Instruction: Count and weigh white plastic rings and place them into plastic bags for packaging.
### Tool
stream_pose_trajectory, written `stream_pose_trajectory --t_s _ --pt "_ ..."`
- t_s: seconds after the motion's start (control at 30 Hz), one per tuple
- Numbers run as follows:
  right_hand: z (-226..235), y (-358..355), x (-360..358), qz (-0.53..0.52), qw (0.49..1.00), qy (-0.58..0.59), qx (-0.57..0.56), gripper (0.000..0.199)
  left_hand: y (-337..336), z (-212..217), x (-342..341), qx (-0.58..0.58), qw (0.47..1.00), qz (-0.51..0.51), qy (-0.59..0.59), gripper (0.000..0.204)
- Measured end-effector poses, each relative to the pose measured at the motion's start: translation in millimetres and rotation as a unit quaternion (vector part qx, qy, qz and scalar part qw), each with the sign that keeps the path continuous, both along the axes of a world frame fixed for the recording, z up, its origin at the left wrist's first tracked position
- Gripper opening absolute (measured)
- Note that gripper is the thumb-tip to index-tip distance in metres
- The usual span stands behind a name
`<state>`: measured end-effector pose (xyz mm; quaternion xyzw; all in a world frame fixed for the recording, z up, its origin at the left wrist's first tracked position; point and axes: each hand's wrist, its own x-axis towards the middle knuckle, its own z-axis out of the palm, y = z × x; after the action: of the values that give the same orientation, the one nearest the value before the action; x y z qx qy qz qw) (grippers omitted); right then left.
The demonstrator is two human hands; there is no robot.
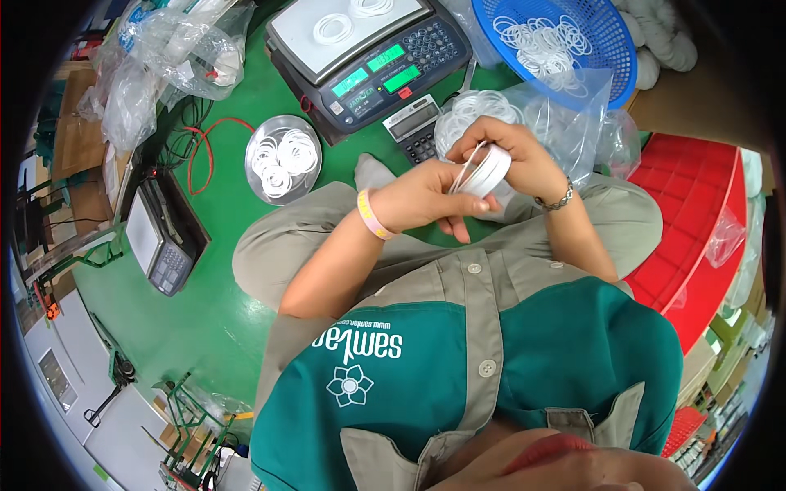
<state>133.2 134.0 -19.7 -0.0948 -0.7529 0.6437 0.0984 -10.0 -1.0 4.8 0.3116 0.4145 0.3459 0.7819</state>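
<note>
A stack of thin white rings (485, 172) is held between my two hands, above my crossed legs. My left hand (430, 195) grips the stack from the left, its thumb along the lower side. My right hand (509, 151) curls over the top and right of the rings, fingers bent around them. Just behind my hands lies a clear plastic bag (565, 123), with more white rings (467, 114) in its left part. A calculator (413, 127) sits left of that bag. Parts of my fingers are hidden behind the rings.
A counting scale (360, 94) bears white rings (333, 29) on its pan. A blue basket (618, 57) with white rings stands at the far right. On the green floor (164, 327), a metal bowl (255, 176) of rings and a second scale (168, 260) lie left. Red crates (667, 192) are right.
</note>
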Motion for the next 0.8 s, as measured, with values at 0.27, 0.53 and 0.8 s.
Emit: stream_pose_trajectory --t_s 0.27,0.53,0.8 --pt "-1.2 -11.0 -7.3 -0.091 0.991 0.025 0.09 0.035 -2.7 5.8 3.7 0.021 0.997 0.067 -0.03 0.022" --pt "28.6 0.0 4.6 -0.201 0.944 0.119 0.232 0.051 -2.6 12.2 -0.9 0.039 0.972 0.231 0.006 0.025" --pt "21.7 -11.6 -0.4 -0.12 0.969 0.119 0.182 0.041 -2.9 10.0 1.7 0.06 0.963 0.263 -0.02 0.018"
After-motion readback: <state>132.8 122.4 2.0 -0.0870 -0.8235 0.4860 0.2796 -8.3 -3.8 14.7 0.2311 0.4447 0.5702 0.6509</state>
